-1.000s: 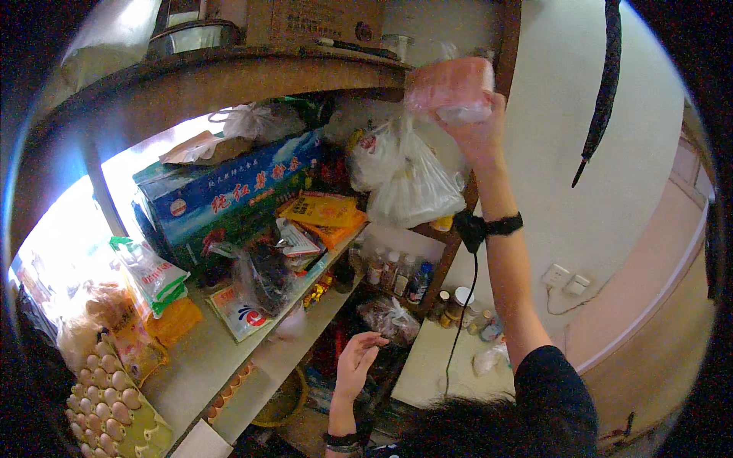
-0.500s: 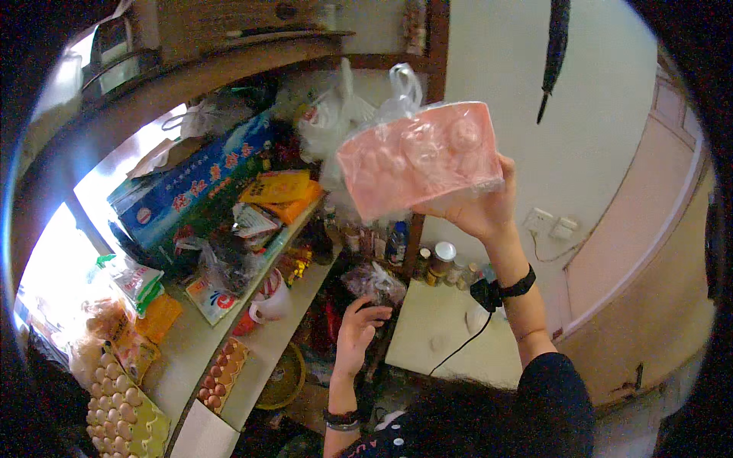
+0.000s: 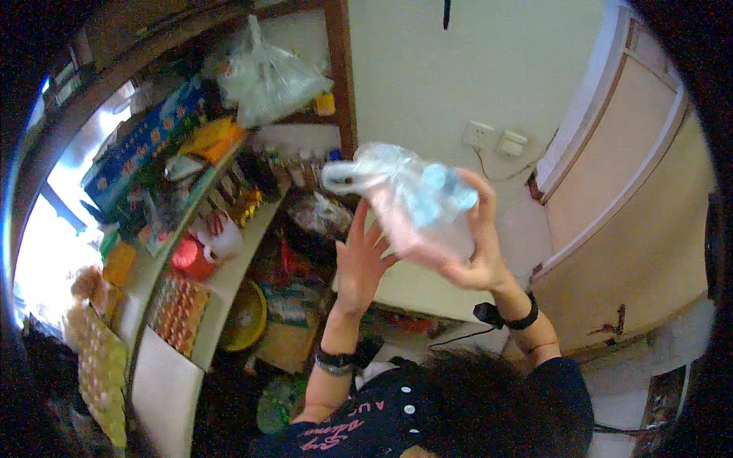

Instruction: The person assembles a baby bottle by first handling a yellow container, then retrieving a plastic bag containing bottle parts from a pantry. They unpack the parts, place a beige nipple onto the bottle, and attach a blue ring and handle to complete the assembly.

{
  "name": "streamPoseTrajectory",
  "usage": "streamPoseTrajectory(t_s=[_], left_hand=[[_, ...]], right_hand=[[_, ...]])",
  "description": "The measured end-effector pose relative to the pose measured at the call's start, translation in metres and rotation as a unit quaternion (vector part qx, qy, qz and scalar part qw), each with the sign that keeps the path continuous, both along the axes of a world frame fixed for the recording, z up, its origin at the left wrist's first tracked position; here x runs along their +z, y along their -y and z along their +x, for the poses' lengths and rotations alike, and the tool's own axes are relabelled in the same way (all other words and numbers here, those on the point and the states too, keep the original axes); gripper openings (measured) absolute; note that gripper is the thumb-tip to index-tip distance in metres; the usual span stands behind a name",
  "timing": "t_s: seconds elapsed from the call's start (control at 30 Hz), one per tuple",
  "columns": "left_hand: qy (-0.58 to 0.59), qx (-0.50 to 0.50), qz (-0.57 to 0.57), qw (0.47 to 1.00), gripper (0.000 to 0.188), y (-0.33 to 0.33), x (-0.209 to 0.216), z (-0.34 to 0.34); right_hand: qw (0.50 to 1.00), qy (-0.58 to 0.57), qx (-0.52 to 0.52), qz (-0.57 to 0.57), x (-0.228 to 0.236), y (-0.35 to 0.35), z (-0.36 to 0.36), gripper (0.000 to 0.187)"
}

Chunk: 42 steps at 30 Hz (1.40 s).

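in the head view, we see the pink package [image 3: 418, 243] held up in the air, above the pale tabletop [image 3: 427, 294] and in front of the wall. it looks like a boxy, pale pink block inside a thin clear plastic bag [image 3: 389, 172], tilted, its edges softened by blur. the bag is crinkled and whitish with glare, and its looped handle [image 3: 342, 177] sticks out to the left. near the upper right we make out rounded, pale blue shapes [image 3: 437, 177]; we cannot tell what they are.

our right hand [image 3: 487, 256] is clamped on the package's right side, thumb below and fingers curled up along the edge. our left hand [image 3: 360, 275] is raised at its lower left, fingers spread apart; we cannot tell whether the fingertips touch the bag. left of it stand shelves with egg trays [image 3: 179, 314].
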<state>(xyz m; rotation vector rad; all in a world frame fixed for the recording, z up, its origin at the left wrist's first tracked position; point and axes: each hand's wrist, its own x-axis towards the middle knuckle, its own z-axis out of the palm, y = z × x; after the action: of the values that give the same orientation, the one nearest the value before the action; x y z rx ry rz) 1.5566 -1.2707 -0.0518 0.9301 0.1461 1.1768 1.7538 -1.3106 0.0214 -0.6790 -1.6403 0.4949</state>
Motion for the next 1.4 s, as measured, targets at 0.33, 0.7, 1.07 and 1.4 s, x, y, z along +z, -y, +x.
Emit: streamPoseTrajectory(t_s=[0.33,0.7,1.07,1.4], left_hand=[[0.294,-0.261,-0.215,0.894,0.083,0.158,-0.055,0.083],[0.144,-0.298,-0.199,0.922,0.076,0.215,-0.077,0.088],[0.236,-0.370,-0.227,0.870,0.078,0.246,-0.090,0.089],[0.011,-0.281,-0.241,0.929,0.067,0.262,-0.082,0.152]], right_hand=[[0.964,0.256,-0.044,-0.054,-0.055,0.196,0.062,0.104],[0.938,0.258,-0.186,-0.140,-0.051,0.284,0.086,0.079],[0.897,0.292,-0.292,-0.157,-0.072,0.305,0.044,0.085],[0.892,0.229,-0.334,-0.200,-0.098,0.314,0.105,0.064]])
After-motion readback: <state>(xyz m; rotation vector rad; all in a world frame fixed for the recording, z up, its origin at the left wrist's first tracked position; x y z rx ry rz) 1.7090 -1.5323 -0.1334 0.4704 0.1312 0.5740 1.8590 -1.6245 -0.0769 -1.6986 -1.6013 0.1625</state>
